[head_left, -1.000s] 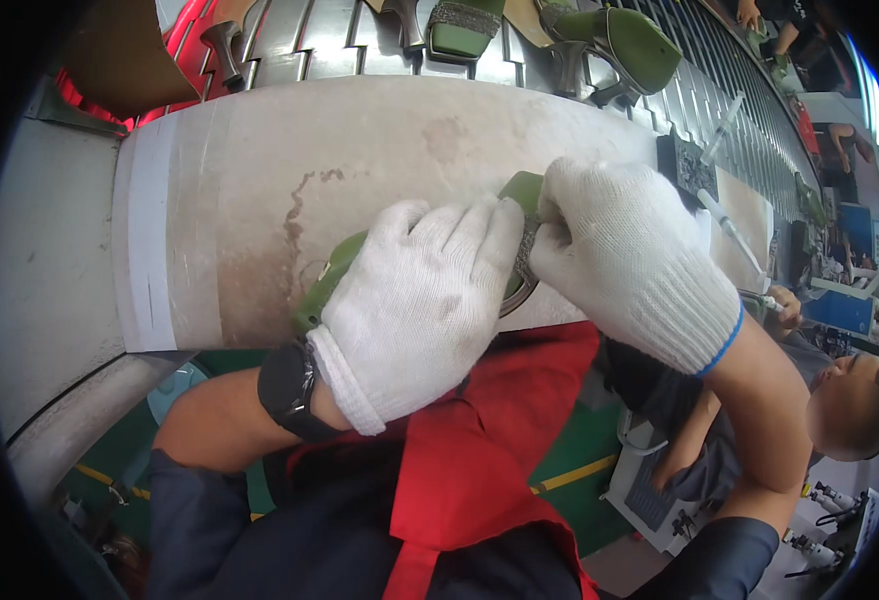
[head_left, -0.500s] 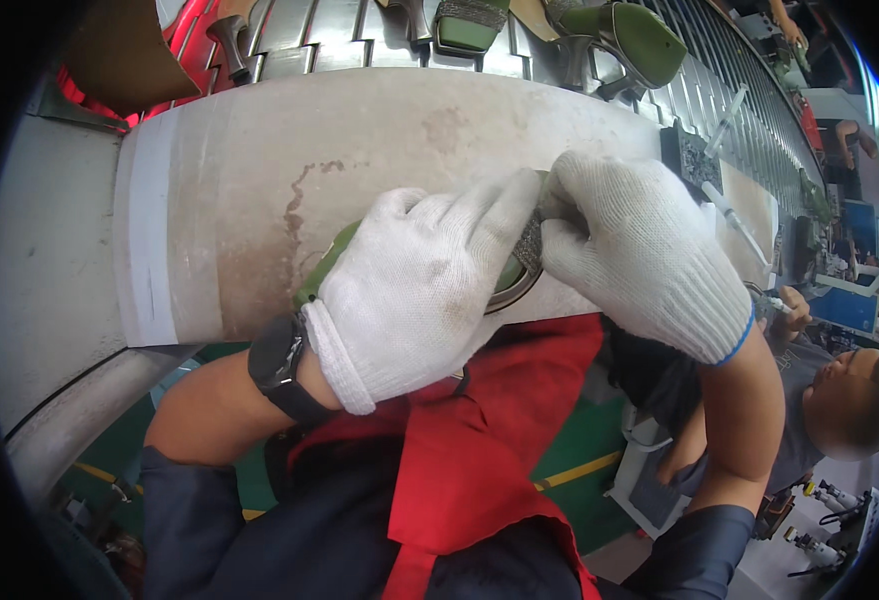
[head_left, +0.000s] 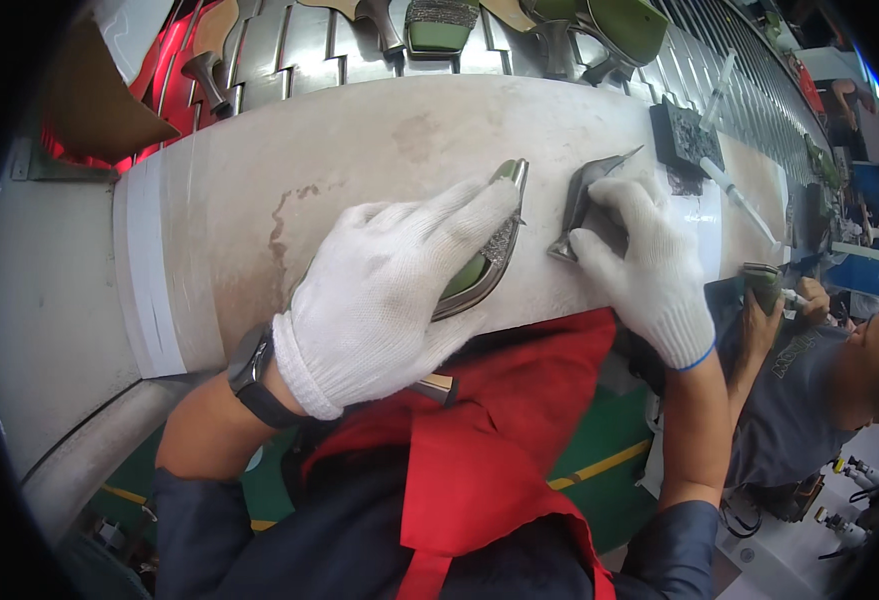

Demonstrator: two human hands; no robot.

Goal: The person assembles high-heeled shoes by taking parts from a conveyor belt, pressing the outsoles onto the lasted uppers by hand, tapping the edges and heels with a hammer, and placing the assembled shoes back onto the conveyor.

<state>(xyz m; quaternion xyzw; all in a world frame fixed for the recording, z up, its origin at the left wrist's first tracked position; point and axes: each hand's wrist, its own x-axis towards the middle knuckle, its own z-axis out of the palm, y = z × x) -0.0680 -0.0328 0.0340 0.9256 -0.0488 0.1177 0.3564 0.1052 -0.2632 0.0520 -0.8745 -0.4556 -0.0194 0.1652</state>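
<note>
A green high-heeled shoe (head_left: 465, 279) with a glittery grey band and a dark sole edge lies on its side on the pale bench. My left hand (head_left: 394, 285), in a white knit glove, is wrapped over it and covers most of it. Below that hand, a heel tip (head_left: 437, 387) pokes out toward my red apron. To the right of the shoe and apart from it, my right hand (head_left: 644, 255), also gloved, curls its fingers round a dark metal tool (head_left: 581, 200). One end of the tool flares, the other narrows to a point; the glove hides part of it.
Along the far side runs a metal slat conveyor (head_left: 309, 50) with several green shoes (head_left: 439, 35) on it. At the bench's right stand a black block (head_left: 684, 140) and a white syringe-like tube (head_left: 739, 200). A co-worker (head_left: 799, 400) sits at the right, holding a green shoe.
My right hand has drawn away from the shoe's toe toward the right, and the dark tool now shows in it. My left hand has shifted slightly left, still on the shoe.
</note>
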